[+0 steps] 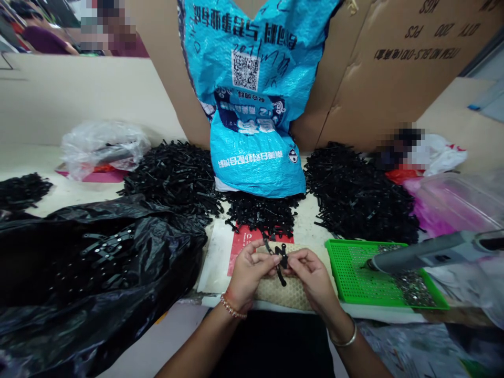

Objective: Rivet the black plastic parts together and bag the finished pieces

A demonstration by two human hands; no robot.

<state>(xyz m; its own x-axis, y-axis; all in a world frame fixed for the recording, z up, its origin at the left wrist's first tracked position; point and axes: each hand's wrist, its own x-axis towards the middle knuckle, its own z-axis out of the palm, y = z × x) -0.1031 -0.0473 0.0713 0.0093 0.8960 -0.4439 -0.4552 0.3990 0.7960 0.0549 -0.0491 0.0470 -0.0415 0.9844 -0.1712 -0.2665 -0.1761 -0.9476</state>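
Both hands meet over a pale, honeycomb-patterned mat point(281, 296) at the table's near edge. Between thumb and fingers, my left hand point(252, 268) pinches small black strips point(282, 277) that cross each other. My right hand point(309, 270) is closed on the other side of the same black pieces, its fingertips close to the left ones. How the strips are joined is partly hidden by the fingers. Just beyond the hands lies a heap of loose black strips point(262, 212), spilling from under a blue woven sack point(258, 152).
Larger heaps of black strips lie left point(173, 178) and right point(358, 194). A green tray point(346, 278) holds small metal parts, with a grey power screwdriver point(425, 253) above it. A black plastic bag point(157, 236) holds linked black pieces. Cardboard point(354, 94) stands behind.
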